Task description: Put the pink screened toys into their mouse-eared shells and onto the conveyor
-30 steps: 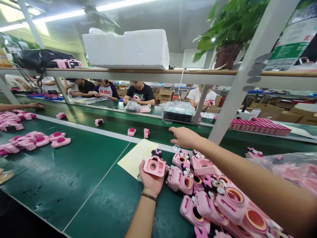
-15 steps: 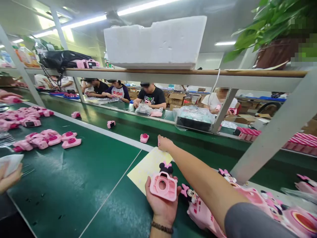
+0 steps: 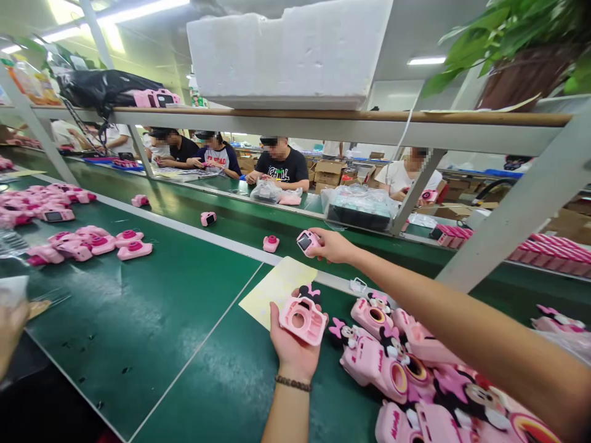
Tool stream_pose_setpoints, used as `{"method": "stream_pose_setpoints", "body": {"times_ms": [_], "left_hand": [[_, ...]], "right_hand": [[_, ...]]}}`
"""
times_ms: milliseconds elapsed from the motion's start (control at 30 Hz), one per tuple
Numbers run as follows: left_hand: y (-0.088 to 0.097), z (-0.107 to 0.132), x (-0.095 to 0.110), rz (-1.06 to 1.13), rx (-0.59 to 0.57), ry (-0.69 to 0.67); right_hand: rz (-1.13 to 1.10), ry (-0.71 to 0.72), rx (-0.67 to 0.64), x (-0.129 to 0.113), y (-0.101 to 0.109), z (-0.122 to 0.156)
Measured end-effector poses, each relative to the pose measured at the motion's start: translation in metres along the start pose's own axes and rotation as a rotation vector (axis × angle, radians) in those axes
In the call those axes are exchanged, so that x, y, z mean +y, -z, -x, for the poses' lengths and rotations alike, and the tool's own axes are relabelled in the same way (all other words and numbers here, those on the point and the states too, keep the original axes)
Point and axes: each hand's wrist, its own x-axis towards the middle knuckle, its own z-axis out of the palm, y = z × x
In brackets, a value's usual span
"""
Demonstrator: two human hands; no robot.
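My left hand (image 3: 292,344), with a beaded bracelet at the wrist, holds a pink toy camera with Minnie Mouse ears (image 3: 302,321) on its palm. My right hand (image 3: 335,245) reaches across the far belt and grips a small pink toy camera (image 3: 307,242) with a dark screen. Its fingers cover part of that camera. Below my right forearm lies a heap of pink Minnie Mouse camera cases (image 3: 383,357), partly hidden by my arm. A pale yellow paper sheet (image 3: 277,289) lies just beyond my left hand.
Groups of pink cameras (image 3: 87,243) lie on the green belt (image 3: 152,320) at left, where another person's hand (image 3: 9,332) enters. A shelf (image 3: 323,126) overhead carries a white foam box (image 3: 286,55). Co-workers sit across the belt. Pink boxes (image 3: 554,252) stand at right.
My right hand has closed on the small pink camera and lifted it from the belt. My left hand still holds its camera. The view has tilted slightly.
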Motion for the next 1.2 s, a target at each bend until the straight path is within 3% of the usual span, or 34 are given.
{"method": "stream_pose_setpoints", "body": {"times_ms": [67, 100, 167, 233, 333, 433, 533, 700, 900, 1067, 1133, 1200], "left_hand": [[0.001, -0.002, -0.002, -0.013, 0.003, 0.008], [0.000, -0.001, -0.004, -0.024, -0.004, 0.015], [-0.006, 0.006, -0.010, -0.061, -0.035, 0.044], [-0.017, 0.021, -0.018, -0.117, -0.084, 0.086], [-0.037, 0.058, -0.031, -0.221, -0.155, 0.112], [-0.054, 0.099, -0.045, -0.342, -0.215, 0.107], [-0.062, 0.133, -0.058, -0.444, -0.266, 0.115], [-0.061, 0.167, -0.074, -0.500, -0.300, 0.117], [-0.056, 0.205, -0.067, -0.536, -0.326, -0.020], [-0.056, 0.233, -0.069, -0.435, -0.361, 0.055], [-0.056, 0.241, -0.075, -0.383, -0.338, 0.074], [-0.054, 0.243, -0.081, -0.376, -0.321, 0.074]], "right_hand": [[-0.164, 0.068, -0.064, -0.005, 0.011, 0.056], [-0.370, 0.118, -0.129, -0.007, 0.011, 0.086], [-0.717, 0.092, -0.209, -0.011, 0.001, 0.147], [-0.936, 0.002, -0.203, -0.011, -0.017, 0.198], [-1.071, -0.099, -0.151, -0.010, -0.039, 0.252], [-1.122, -0.073, -0.121, -0.009, -0.042, 0.289], [-1.150, -0.003, -0.084, -0.010, -0.037, 0.321], [-1.236, 0.140, 0.022, -0.022, -0.042, 0.363], [-1.172, 0.250, 0.001, -0.034, -0.043, 0.386], [-0.835, 0.105, 0.434, -0.031, -0.050, 0.395], [-0.826, 0.046, 0.485, -0.029, -0.060, 0.402], [-0.922, 0.035, 0.446, -0.026, -0.073, 0.409]]}}
